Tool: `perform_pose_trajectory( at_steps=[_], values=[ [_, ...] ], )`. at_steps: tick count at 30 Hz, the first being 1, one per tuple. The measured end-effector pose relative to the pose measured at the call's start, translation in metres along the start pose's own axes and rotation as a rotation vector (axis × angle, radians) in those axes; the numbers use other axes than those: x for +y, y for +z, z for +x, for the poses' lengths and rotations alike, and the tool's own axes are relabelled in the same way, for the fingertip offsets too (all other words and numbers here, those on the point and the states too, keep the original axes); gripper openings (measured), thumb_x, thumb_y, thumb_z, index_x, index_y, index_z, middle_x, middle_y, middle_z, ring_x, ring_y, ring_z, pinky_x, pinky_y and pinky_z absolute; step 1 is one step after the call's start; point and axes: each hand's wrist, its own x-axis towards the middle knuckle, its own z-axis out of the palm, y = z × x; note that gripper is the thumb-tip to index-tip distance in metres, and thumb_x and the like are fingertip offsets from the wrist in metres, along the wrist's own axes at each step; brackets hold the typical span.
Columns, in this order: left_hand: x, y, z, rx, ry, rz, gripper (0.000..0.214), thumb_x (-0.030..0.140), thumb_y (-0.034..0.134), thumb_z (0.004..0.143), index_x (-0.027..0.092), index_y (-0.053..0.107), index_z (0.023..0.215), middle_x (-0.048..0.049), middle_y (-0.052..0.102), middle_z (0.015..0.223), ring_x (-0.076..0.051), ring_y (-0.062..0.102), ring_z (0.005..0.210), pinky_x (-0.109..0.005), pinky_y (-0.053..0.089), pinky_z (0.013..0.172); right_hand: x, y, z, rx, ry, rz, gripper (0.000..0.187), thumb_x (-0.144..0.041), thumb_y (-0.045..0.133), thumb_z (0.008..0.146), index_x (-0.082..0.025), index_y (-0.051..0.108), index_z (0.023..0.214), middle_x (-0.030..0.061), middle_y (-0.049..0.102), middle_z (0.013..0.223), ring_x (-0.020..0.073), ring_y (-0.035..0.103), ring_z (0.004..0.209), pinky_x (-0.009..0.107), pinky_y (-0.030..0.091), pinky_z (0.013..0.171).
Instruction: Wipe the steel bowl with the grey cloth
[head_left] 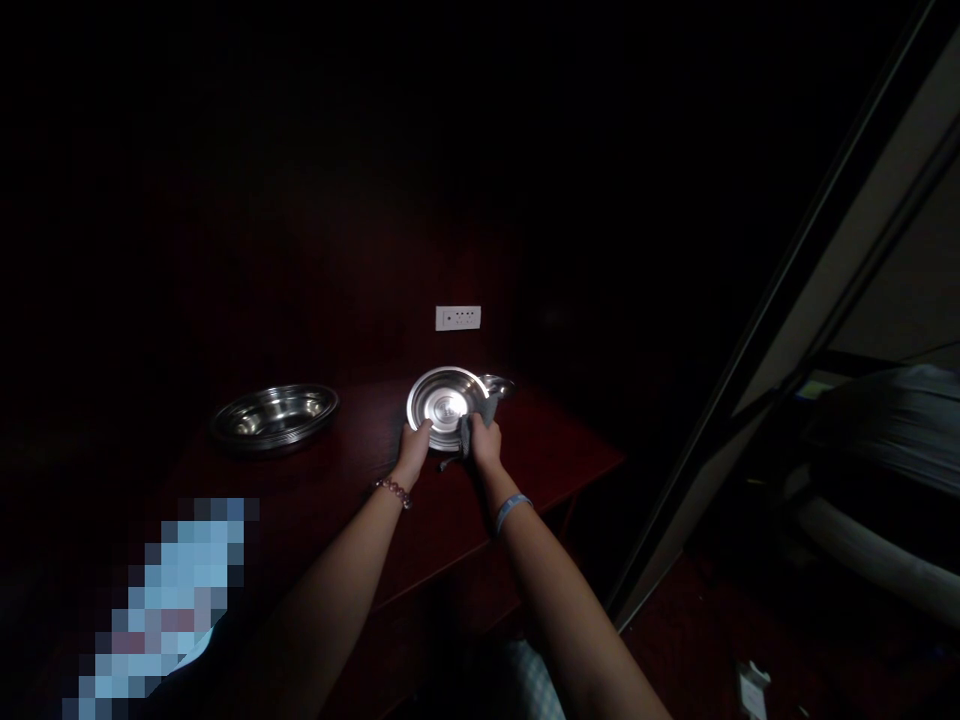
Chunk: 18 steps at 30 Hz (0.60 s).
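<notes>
A shiny steel bowl (448, 385) is tilted toward me above the dark red table, held at its near rim. My left hand (415, 447) is closed on the rim at the lower left, thumb over the edge. At the lower right, my right hand (486, 440) grips a dark grey cloth (466, 437) against the bowl's rim. Part of the cloth hangs below the bowl. Behind the bowl, to the right, another steel bowl (501, 385) shows only in part.
Left on the table (555, 455) stand stacked wide steel basins (277, 418). A white power socket (458, 318) is on the dark wall behind. At right are a slanted frame edge (780, 290) and a small white object (752, 690) on the floor. A pixelated patch covers the lower left.
</notes>
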Motion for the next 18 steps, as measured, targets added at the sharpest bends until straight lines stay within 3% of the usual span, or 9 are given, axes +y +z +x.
perform_pose_trajectory(
  at_steps=[9, 14, 18],
  values=[
    [0.0039, 0.0007, -0.0038, -0.019, 0.01, 0.022, 0.014, 0.011, 0.061, 0.08, 0.013, 0.07, 0.091, -0.0111, 0.077, 0.093, -0.027, 0.073, 0.104, -0.04, 0.055, 0.102, 0.0006, 0.0008, 0.0008, 0.012, -0.004, 0.031, 0.025, -0.035, 0.059, 0.084, -0.018, 0.073, 0.073, 0.0084, 0.079, 0.08, 0.024, 0.075, 0.083, 0.026, 0.051, 0.073],
    [0.0068, 0.002, -0.0059, -0.006, -0.012, 0.0, 0.018, 0.01, 0.064, 0.079, 0.016, 0.071, 0.095, -0.0117, 0.078, 0.101, -0.029, 0.071, 0.116, -0.037, 0.053, 0.106, 0.0026, 0.0009, 0.002, 0.006, -0.008, 0.015, 0.026, -0.037, 0.057, 0.084, -0.018, 0.073, 0.077, 0.0091, 0.079, 0.084, 0.0246, 0.075, 0.086, 0.026, 0.052, 0.074],
    [0.0066, 0.0025, -0.0058, 0.0, -0.018, -0.015, 0.02, 0.01, 0.064, 0.078, 0.015, 0.07, 0.096, -0.0112, 0.078, 0.103, -0.027, 0.072, 0.115, -0.037, 0.052, 0.107, 0.0053, 0.0019, 0.0029, 0.002, -0.009, 0.016, 0.028, -0.039, 0.057, 0.084, -0.018, 0.075, 0.08, 0.0097, 0.08, 0.087, 0.0247, 0.075, 0.089, 0.027, 0.052, 0.074]
  ],
)
